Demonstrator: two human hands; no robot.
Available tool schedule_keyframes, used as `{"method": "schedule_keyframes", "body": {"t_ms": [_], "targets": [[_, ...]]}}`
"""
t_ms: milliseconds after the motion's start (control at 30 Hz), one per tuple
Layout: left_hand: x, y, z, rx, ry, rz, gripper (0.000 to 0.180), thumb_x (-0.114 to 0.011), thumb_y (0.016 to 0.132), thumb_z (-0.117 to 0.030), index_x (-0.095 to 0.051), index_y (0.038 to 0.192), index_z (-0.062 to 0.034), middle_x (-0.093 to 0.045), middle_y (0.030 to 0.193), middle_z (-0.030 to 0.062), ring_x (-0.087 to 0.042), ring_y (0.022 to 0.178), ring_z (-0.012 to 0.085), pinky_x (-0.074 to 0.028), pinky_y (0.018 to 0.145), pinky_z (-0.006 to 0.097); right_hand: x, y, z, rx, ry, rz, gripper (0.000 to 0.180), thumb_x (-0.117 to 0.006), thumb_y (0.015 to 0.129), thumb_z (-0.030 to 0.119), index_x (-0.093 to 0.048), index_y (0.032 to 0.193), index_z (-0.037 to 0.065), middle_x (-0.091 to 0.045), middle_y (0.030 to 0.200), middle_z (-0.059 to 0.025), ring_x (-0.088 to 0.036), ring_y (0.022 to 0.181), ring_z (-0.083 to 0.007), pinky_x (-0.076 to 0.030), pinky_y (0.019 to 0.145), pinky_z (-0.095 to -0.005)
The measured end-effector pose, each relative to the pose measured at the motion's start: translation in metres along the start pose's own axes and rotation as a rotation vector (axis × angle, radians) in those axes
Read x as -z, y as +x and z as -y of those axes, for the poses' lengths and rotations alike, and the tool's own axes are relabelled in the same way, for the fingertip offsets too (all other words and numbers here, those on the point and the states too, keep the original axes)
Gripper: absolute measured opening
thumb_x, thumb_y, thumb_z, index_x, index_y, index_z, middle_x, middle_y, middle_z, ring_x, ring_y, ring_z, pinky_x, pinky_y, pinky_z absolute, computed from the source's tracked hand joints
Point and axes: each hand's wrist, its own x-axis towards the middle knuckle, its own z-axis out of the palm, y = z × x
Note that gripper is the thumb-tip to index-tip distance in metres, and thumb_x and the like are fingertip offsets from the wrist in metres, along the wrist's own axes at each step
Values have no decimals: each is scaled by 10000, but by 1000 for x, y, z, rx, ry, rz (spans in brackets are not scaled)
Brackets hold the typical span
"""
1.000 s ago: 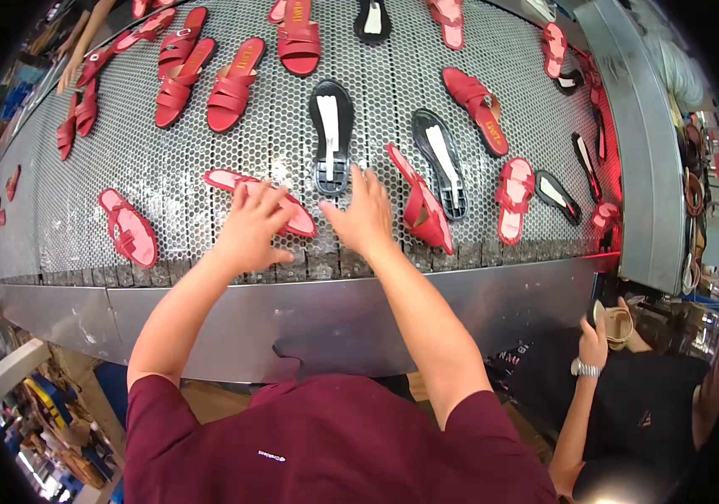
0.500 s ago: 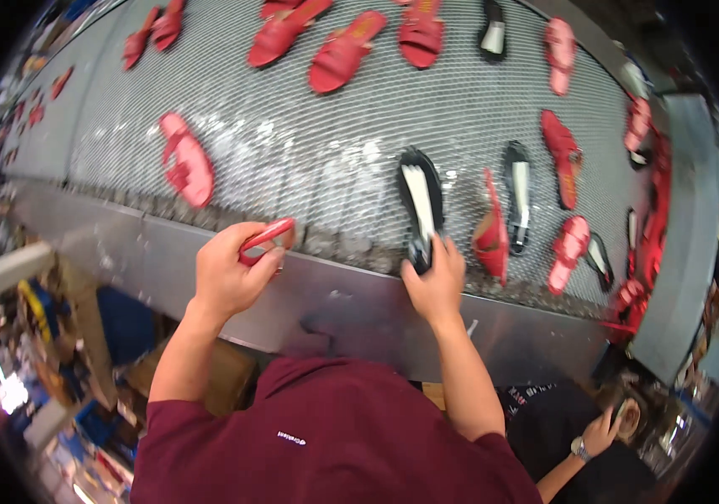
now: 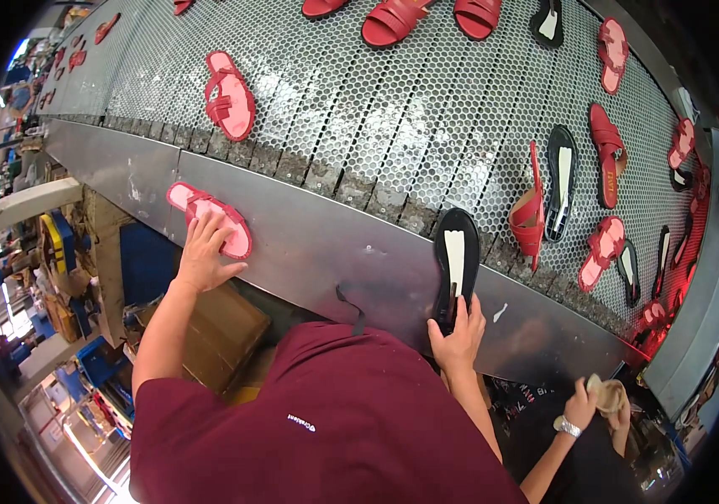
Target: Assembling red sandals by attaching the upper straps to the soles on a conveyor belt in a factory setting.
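Observation:
On the steel ledge, a red sandal with a pink underside lies flat, its crossed straps showing. My left hand rests over its near end, fingers spread and thumb held apart. Farther right, my right hand grips the near end of a black shoe sole with a white strip down its middle. That sole lies across the ledge, its far tip at the conveyor's edge. Fingers partly cover its narrow end.
Beyond the ledge runs a perforated metal conveyor bearing several red sandals and black soles. One upturned sandal lies near its left edge. A red-lit opening is at the right. At the lower right, a co-worker's hand holds a beige piece.
The red sandal from my left hand now lies on the ledge, with that hand opened over it. My right hand has drawn the black sole toward me, off the conveyor onto the ledge.

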Motion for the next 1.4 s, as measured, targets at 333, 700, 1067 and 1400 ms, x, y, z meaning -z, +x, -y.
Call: {"method": "schedule_keyframes", "body": {"t_ms": [333,700,1067,1400], "targets": [[4,-5,6,65,131,66,688,-837,592,-469,-599,1142,-131,-431,1422,109,-265,1410,343,-198,1119,613,-1,-8,-7,-13,3,26,708,-778,703,235,-494,1316,23,-394,1397,-237,-431,1197,-426,-378,1000,-505],[-43,-8,34,702,-437,-149,952,-814,650,-337,-350,1452,-117,-348,1489,172,-295,1390,366,-322,1088,518,2,-5,-13,-8,18,31,708,-778,701,233,-493,1321,43,-400,1392,-230,-433,1191,-423,-383,993,-500],[2,-26,77,643,-1692,-476,675,-456,885,-8,-201,1509,-35,-421,1410,225,-496,1259,352,-422,1048,479,0,-8,-29,-10,47,-9,713,-778,703,209,-486,1334,49,-391,1398,-222,-432,1189,-426,-398,994,-485],[-87,-51,129,1019,-1154,-496,369,-558,915,-47,-524,1275,26,-613,1196,147,-623,1027,248,-513,900,366,7,-10,-34,-4,69,-25,635,-764,720,251,-544,1289,74,-410,1377,-209,-463,1140,-390,-416,966,-471]]}}
